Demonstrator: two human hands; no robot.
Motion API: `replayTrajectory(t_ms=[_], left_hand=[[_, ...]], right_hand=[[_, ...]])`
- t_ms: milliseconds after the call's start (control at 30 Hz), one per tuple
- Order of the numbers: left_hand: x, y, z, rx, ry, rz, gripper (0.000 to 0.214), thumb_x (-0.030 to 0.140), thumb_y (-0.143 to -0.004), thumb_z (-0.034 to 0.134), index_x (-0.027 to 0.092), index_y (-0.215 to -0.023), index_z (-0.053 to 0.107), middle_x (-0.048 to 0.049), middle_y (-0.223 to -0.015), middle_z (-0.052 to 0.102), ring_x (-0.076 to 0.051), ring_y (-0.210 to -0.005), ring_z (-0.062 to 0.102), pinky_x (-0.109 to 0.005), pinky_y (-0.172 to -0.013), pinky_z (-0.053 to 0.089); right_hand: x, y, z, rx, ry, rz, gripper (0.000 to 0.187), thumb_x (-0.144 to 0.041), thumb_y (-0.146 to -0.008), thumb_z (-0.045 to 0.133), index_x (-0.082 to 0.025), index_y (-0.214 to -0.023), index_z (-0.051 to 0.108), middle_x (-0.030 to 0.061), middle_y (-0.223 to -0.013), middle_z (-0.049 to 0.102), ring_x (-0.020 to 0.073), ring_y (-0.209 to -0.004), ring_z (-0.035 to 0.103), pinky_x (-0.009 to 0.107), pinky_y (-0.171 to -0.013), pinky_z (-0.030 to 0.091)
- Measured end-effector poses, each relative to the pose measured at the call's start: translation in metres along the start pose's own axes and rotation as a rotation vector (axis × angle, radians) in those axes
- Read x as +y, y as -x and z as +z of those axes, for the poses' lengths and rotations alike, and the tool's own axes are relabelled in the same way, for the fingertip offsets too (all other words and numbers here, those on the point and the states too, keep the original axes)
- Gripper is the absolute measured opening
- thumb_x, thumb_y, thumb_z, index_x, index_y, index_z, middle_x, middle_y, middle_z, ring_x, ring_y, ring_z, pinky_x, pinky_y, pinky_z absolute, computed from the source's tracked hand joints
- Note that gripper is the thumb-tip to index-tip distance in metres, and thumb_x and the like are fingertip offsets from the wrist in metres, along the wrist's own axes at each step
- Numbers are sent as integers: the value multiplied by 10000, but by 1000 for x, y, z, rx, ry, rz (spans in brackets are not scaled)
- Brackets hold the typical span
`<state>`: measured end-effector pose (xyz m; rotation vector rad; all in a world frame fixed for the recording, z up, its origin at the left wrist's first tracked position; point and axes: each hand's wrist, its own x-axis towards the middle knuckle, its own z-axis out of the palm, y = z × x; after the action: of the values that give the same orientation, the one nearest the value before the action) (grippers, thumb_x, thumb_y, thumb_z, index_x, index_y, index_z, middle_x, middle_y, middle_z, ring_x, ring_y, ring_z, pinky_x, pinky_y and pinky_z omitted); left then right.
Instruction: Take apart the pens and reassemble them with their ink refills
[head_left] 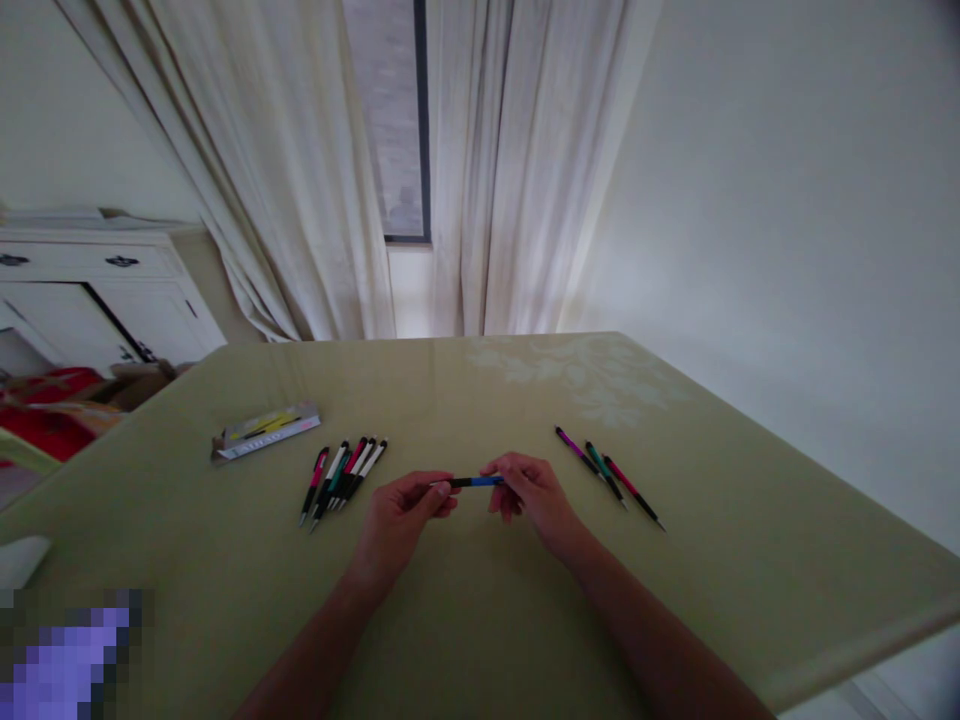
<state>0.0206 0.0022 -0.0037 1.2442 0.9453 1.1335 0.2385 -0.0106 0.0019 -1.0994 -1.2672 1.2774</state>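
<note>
A blue and black pen (474, 482) lies level between my two hands, a little above the table. My left hand (409, 508) pinches its black end, while my right hand (531, 492) grips the blue end with thumb and fingers. To the left of my hands is a bunch of several pens (349, 475) in white, green and pink with black grips. On the right, a purple pen (576, 451), a green pen (606, 475) and a red pen (634, 493) lie slanted side by side.
An opened pen box (266, 432) rests at the table's left, behind the bunch of pens. The table (465, 620) has a pale green cover. A white cabinet (90, 265) and red items (56, 400) stand beyond its left edge. Curtains (292, 200) hang behind; a wall (787, 230) borders the right.
</note>
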Motion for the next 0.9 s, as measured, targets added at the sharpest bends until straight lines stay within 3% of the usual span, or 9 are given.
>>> replayTrajectory(t_ms=[100,200,400,600,733,833,900], left_hand=[[2,2,3,10,16,24,457,549,-723,865,161,-955,794,-93,-879,833,-234,-741,790,-343,-712,666],[3,4,4,11,14,53,404,503,-744,864,165,-956,798,-87,-876,833,-216,-723,781,-322,-697,659],[1,5,3,23,4,89,351,446,-750,863,159,-945,806,-79,-812,824,-207,-691,773,-300,-659,649],[2,7,11,-1,16,83,296,386,-759,849,156,-938,801,-77,-814,827,-198,-696,773,-294,-660,649],[1,9,13,-1,5,88,295,393,-772,833,155,-942,793,-73,-791,821,-194,-681,763,-288,-648,638],[-2,8,10,-3,-41,91,307,420,-801,807,158,-960,784,-77,-813,820,-196,-710,761,-289,-671,627],[-3,5,6,-45,-99,89,352,449,-818,786,163,-1024,774,-94,-904,825,-213,-812,771,-307,-739,625]], right_hand=[[-5,0,2,18,-227,60,644,-756,-952,443,-176,-983,721,55,-688,678,137,-520,540,252,-504,382],[-11,4,4,-25,-389,120,637,-736,-991,354,-206,-934,702,16,-619,547,152,-536,468,278,-544,393],[-14,13,9,-177,-630,197,489,-664,-979,489,-235,-767,589,-5,-644,397,166,-607,398,280,-573,377],[-16,10,12,-262,-844,57,474,-607,-982,580,-207,-735,638,-32,-617,332,131,-582,289,252,-571,313],[-11,11,15,-224,-820,-17,411,-619,-910,696,-218,-824,708,-43,-623,368,118,-575,296,247,-564,310],[-4,9,15,-108,-612,-72,358,-535,-840,815,-229,-1018,760,-33,-639,483,124,-610,393,257,-592,345],[-3,4,9,4,-474,-72,317,-481,-839,830,-213,-998,771,-19,-666,545,122,-630,438,253,-601,365]])
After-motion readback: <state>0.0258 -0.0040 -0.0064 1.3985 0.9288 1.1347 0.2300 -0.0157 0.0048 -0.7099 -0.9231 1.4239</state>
